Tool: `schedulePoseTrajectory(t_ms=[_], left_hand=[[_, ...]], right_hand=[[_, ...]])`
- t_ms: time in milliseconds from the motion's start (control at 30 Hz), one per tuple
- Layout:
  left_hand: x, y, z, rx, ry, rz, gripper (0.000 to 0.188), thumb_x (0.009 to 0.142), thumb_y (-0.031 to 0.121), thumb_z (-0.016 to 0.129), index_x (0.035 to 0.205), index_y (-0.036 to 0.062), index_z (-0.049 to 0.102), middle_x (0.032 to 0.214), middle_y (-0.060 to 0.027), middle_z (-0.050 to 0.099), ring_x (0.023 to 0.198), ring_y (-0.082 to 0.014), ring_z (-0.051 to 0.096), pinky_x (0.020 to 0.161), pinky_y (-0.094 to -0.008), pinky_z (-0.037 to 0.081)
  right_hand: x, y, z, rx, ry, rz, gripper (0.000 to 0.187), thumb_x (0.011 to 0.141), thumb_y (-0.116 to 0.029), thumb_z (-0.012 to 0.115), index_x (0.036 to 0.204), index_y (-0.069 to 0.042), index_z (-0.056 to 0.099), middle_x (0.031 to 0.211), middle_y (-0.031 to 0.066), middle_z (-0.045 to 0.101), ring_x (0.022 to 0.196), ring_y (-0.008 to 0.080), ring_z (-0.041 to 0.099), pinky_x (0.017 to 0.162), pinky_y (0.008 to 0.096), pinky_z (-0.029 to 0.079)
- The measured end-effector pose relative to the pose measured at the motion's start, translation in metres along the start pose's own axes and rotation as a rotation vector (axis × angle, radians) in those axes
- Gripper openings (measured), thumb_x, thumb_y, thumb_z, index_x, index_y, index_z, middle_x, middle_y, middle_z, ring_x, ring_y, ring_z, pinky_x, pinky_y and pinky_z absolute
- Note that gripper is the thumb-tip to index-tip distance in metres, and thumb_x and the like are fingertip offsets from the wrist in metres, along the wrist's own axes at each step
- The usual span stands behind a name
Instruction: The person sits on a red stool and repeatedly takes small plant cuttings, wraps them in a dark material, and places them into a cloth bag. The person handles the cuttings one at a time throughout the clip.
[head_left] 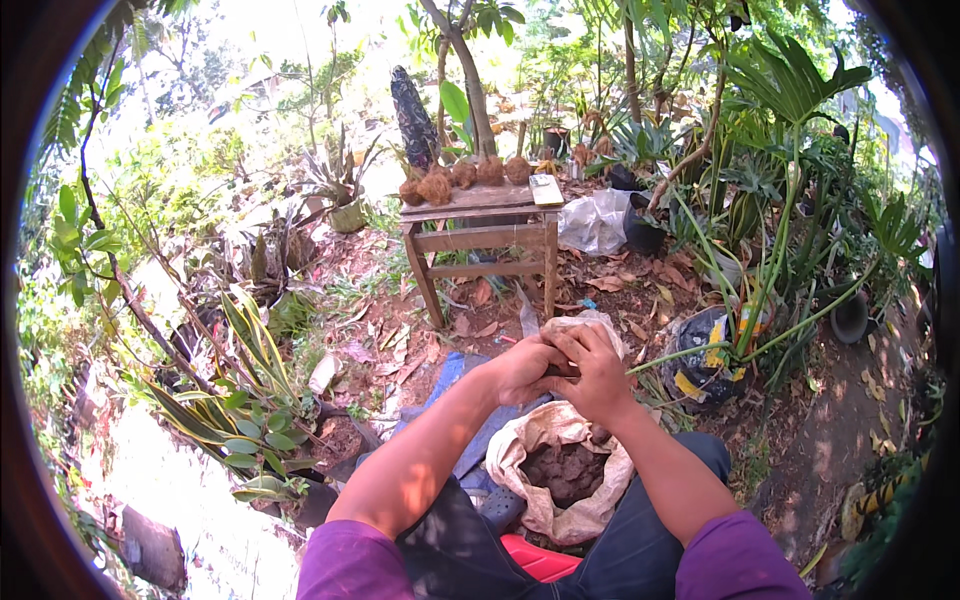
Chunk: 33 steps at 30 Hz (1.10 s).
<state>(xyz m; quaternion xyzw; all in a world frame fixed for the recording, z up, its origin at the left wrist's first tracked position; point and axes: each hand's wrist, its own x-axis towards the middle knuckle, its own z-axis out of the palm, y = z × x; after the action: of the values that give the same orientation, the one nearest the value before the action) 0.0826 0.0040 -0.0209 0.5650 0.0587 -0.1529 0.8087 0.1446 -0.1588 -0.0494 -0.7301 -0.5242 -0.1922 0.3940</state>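
Note:
My left hand (520,370) and my right hand (594,374) are pressed together in front of me, fingers curled against each other. Whatever lies between them, if anything, is hidden by the fingers. Just below, between my knees, an off-white woven sack (507,452) stands with its rim rolled down. Dark, moist soil (565,474) fills it. Behind my hands, part of a pale plastic bag (606,326) shows. A blue cloth (447,392) lies on the ground beyond my left forearm.
A low wooden table (478,238) stands ahead, with several brown fibrous balls (490,171) and a small pale box (546,190) on top. Beside it lies a white plastic sack (595,222). A potted plant in a black bag (697,350) stands right; snake plants (255,345) grow left.

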Motion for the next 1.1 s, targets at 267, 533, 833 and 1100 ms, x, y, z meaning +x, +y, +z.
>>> schedulePoseTrajectory(t_ms=[267, 533, 833, 1100], left_hand=[[-0.007, 0.004, -0.007, -0.021, -0.139, 0.129, 0.084, 0.086, -0.01, 0.058, 0.163, 0.0068, 0.029, 0.139, -0.0113, 0.058, 0.127, -0.0218, 0.061, 0.103, -0.0365, 0.055], [-0.012, 0.01, -0.012, -0.087, -0.208, 0.154, 0.083, 0.092, 0.004, 0.069, 0.164, 0.0084, 0.028, 0.147, -0.0124, 0.054, 0.136, -0.0227, 0.055, 0.115, -0.0468, 0.044], [-0.005, 0.006, -0.012, 0.235, -0.012, 0.057, 0.054, 0.107, 0.034, 0.064, 0.153, 0.0118, 0.048, 0.15, -0.0027, 0.053, 0.139, -0.016, 0.05, 0.116, -0.0431, 0.042], [0.012, 0.008, -0.02, 0.264, 0.06, 0.072, 0.05, 0.111, 0.035, 0.056, 0.153, 0.0075, 0.051, 0.143, -0.0089, 0.061, 0.131, -0.0199, 0.059, 0.112, -0.04, 0.047]], right_hand=[[0.0, -0.007, 0.004, 0.125, 0.073, -0.085, 0.057, 0.075, -0.022, 0.089, 0.125, 0.0, 0.071, 0.11, 0.0148, 0.07, 0.107, 0.0366, 0.063, 0.096, 0.0475, 0.05], [0.0, -0.001, 0.002, 0.282, 0.133, -0.059, 0.032, 0.091, -0.01, 0.074, 0.121, -0.001, 0.072, 0.106, 0.0196, 0.074, 0.097, 0.0397, 0.07, 0.083, 0.0465, 0.055], [0.0, 0.011, -0.003, 0.417, 0.013, 0.274, 0.022, 0.099, -0.012, 0.066, 0.116, 0.002, 0.072, 0.091, 0.0223, 0.075, 0.088, 0.0388, 0.075, 0.075, 0.0418, 0.055], [-0.004, 0.022, 0.019, 0.951, -0.117, 0.626, 0.036, 0.112, -0.028, 0.057, 0.131, 0.001, 0.066, 0.103, 0.0048, 0.073, 0.091, 0.0112, 0.068, 0.076, 0.0302, 0.054]])
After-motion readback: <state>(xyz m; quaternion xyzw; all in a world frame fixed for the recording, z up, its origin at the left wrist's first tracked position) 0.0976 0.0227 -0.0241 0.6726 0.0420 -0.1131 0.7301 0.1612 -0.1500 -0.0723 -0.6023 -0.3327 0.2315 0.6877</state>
